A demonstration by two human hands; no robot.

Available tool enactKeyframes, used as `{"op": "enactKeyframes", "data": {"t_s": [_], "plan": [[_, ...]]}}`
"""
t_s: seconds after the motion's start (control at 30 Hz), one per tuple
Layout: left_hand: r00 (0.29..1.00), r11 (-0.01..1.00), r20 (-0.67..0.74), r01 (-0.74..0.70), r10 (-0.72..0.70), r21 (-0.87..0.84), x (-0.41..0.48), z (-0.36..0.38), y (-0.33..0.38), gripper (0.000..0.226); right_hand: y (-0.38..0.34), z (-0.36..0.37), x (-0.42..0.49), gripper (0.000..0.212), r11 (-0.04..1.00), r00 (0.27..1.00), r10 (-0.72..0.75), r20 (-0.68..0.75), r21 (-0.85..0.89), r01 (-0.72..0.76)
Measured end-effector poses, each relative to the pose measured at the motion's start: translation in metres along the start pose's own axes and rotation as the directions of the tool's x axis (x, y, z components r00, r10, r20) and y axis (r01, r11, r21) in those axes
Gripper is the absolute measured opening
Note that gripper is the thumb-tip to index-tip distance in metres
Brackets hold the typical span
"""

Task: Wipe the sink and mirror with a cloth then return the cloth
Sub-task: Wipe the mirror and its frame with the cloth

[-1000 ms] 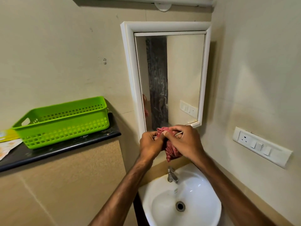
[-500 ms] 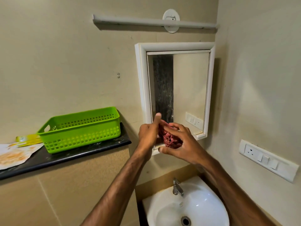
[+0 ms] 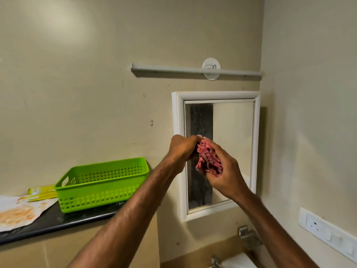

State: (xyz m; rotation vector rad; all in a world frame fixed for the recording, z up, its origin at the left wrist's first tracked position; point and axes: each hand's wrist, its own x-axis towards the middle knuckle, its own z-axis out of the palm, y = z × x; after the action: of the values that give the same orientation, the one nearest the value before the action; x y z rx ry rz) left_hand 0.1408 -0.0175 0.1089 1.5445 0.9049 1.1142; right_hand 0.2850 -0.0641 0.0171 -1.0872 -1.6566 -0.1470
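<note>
Cloth [image 3: 207, 159] is sitting bunched between both hands before the mirror's [image 3: 233, 142] left edge, left hand [image 3: 181, 149] and right hand [image 3: 224, 171] curling around it; regripping may be loosening it, risking a drop toward the sink [image 3: 238, 261].

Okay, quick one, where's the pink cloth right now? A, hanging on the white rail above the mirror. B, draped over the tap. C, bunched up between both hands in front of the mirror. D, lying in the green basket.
C: the pink cloth is bunched between the left hand and the right hand, in front of the mirror.
</note>
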Motion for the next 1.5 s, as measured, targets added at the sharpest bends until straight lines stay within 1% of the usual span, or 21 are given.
{"op": "enactKeyframes", "data": {"t_s": [0.07, 0.13, 0.17, 0.23, 0.27, 0.3, 0.33, 0.4, 0.5, 0.53, 0.6, 0.67, 0.8, 0.87, 0.93, 1.07, 1.2, 1.23, 1.33, 1.43, 1.5], "plan": [[0.999, 0.997, 0.034, 0.017, -0.014, -0.070, 0.010, -0.003, 0.012, 0.026, 0.005, 0.003, 0.012, 0.064, 0.994, 0.990, 0.081, -0.117, 0.081, -0.071], [0.998, 0.986, 0.057, -0.004, 0.014, -0.167, 0.018, -0.007, 0.021, 0.026, 0.006, 0.003, 0.024, 0.039, 0.928, 0.937, 0.268, -0.223, 0.321, -0.189], [0.997, 0.988, 0.016, -0.070, 0.072, -0.135, 0.024, -0.008, 0.023, 0.025, 0.008, 0.004, 0.031, 0.029, 0.849, 0.898, 0.367, -0.243, 0.482, -0.216], [0.947, 0.957, -0.145, -0.276, 0.287, 0.091, 0.037, -0.009, 0.021, 0.020, 0.017, 0.001, 0.046, 0.024, 0.635, 0.806, 0.544, -0.232, 0.741, -0.216], [0.886, 0.906, -0.223, -0.359, 0.407, 0.226, 0.046, -0.009, 0.019, 0.018, 0.023, -0.004, 0.054, 0.028, 0.546, 0.765, 0.604, -0.224, 0.815, -0.193], [0.818, 0.843, -0.272, -0.405, 0.507, 0.354, 0.054, -0.009, 0.016, 0.020, 0.030, -0.010, 0.064, 0.033, 0.504, 0.731, 0.636, -0.246, 0.850, -0.153], [0.751, 0.777, -0.299, -0.424, 0.589, 0.466, 0.063, -0.007, 0.013, 0.022, 0.036, -0.015, 0.074, 0.036, 0.523, 0.712, 0.635, -0.299, 0.845, -0.112], [0.614, 0.640, -0.311, -0.435, 0.725, 0.634, 0.080, -0.003, 0.007, 0.025, 0.045, -0.022, 0.097, 0.039, 0.692, 0.688, 0.556, -0.466, 0.719, -0.072], [0.484, 0.509, -0.290, -0.418, 0.826, 0.752, 0.101, 0.010, 0.007, 0.037, 0.053, -0.024, 0.133, 0.072, 0.924, 0.699, 0.262, -0.666, 0.381, 0.016], [0.459, 0.496, -0.293, -0.423, 0.839, 0.758, 0.107, 0.012, 0.010, 0.042, 0.058, -0.020, 0.147, 0.078, 0.965, 0.697, 0.137, -0.704, 0.253, 0.066], [0.410, 0.496, -0.317, -0.468, 0.855, 0.732, 0.116, 0.013, 0.014, 0.047, 0.063, -0.007, 0.173, 0.077, 0.987, 0.680, -0.120, -0.723, -0.012, 0.161], [0.374, 0.495, -0.335, -0.524, 0.865, 0.693, 0.127, 0.010, 0.017, 0.048, 0.059, 0.011, 0.193, 0.070, 0.965, 0.689, -0.264, -0.675, -0.191, 0.182], [0.357, 0.526, -0.387, -0.603, 0.850, 0.600, 0.136, 0.001, 0.017, 0.048, 0.050, 0.051, 0.211, 0.074, 0.910, 0.843, -0.319, -0.434, -0.390, 0.144], [0.354, 0.539, -0.410, -0.622, 0.841, 0.568, 0.138, -0.002, 0.016, 0.050, 0.052, 0.060, 0.209, 0.079, 0.894, 0.876, -0.312, -0.368, -0.425, 0.140], [0.362, 0.562, -0.442, -0.654, 0.821, 0.507, 0.139, -0.004, 0.014, 0.046, 0.051, 0.062, 0.203, 0.082, 0.892, 0.888, -0.318, -0.331, -0.423, 0.162], [0.450, 0.645, -0.501, -0.686, 0.740, 0.336, 0.140, -0.002, 0.019, 0.040, 0.053, 0.067, 0.185, 0.086, 0.852, 0.904, -0.343, -0.255, -0.490, 0.185], [0.482, 0.673, -0.500, -0.663, 0.719, 0.329, 0.136, -0.003, 0.027, 0.033, 0.054, 0.073, 0.187, 0.069, 0.860, 0.853, -0.404, -0.331, -0.456, 0.230], [0.486, 0.672, -0.492, -0.661, 0.722, 0.333, 0.137, -0.004, 0.028, 0.033, 0.055, 0.074, 0.191, 0.069, 0.863, 0.851, -0.405, -0.335, -0.447, 0.235], [0.489, 0.657, -0.459, -0.668, 0.742, 0.349, 0.141, -0.008, 0.029, 0.035, 0.054, 0.083, 0.198, 0.088, 0.860, 0.862, -0.388, -0.325, -0.464, 0.213], [0.495, 0.651, -0.449, -0.687, 0.744, 0.323, 0.142, -0.010, 0.029, 0.035, 0.050, 0.088, 0.191, 0.089, 0.796, 0.856, -0.426, -0.294, -0.572, 0.200], [0.501, 0.651, -0.451, -0.703, 0.738, 0.285, 0.142, -0.011, 0.027, 0.037, 0.048, 0.089, 0.187, 0.088, 0.787, 0.860, -0.440, -0.258, -0.571, 0.232]]}}
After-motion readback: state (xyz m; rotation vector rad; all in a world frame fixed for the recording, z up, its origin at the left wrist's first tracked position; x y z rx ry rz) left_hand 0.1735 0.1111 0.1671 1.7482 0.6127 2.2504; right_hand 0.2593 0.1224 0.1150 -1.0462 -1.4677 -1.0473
